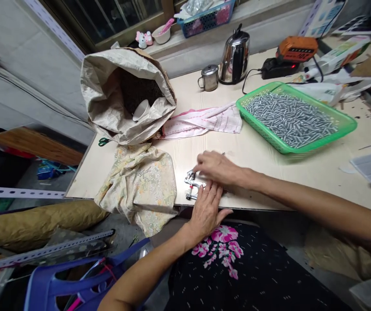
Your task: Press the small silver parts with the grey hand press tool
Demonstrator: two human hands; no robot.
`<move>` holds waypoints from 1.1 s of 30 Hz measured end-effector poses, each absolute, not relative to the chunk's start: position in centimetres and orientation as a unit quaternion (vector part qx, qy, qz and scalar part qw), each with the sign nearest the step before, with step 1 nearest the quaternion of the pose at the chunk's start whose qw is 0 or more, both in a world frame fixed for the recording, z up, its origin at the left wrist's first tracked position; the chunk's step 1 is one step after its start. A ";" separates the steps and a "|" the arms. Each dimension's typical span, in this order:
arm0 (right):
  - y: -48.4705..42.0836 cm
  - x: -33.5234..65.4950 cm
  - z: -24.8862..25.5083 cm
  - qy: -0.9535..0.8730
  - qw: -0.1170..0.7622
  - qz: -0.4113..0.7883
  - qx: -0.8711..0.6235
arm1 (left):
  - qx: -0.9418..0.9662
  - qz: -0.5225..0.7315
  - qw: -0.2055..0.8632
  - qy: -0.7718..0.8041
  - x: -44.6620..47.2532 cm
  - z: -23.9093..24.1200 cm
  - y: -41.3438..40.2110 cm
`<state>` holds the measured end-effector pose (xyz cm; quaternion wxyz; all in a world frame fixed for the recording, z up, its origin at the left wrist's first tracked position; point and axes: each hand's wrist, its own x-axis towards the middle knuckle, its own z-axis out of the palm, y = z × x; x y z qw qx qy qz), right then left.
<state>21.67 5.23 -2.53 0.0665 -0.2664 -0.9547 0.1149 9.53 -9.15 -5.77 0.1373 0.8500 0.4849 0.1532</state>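
Near the table's front edge lies a small silvery metal tool (192, 185) with a spring and a red part; its right end is covered by my hands. My left hand (206, 209) rests flat over that end, fingers stretched out and thumb apart. Just above it, my right hand (216, 166) is curled with its fingertips down by the upper part of the tool. What those fingers pinch, if anything, is hidden. To the left, several small metal pins (146, 172) lie on a floral cloth (133, 194) that hangs over the edge.
A green basket (321, 144) full of small metal pins stands at right. At back left is an open sack (97, 86) with a white cup (141, 110) inside. A pink-white towel (205, 121), metal mug (209, 78), kettle (235, 56) and green-handled scissors (103, 141) are on the table.
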 end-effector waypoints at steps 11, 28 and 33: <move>1.9 17.8 -5.6 -0.980 0.132 0.143 -0.032 | 0.703 0.244 0.021 0.667 -1.8 -3.0 -8.9; 3.3 30.6 3.5 -0.824 0.268 0.025 -0.498 | 0.553 0.013 0.090 0.828 -8.2 -3.9 1.2; -0.9 24.3 -3.6 -0.908 0.152 0.159 -0.355 | 0.600 0.020 0.049 0.798 -8.5 -3.5 0.3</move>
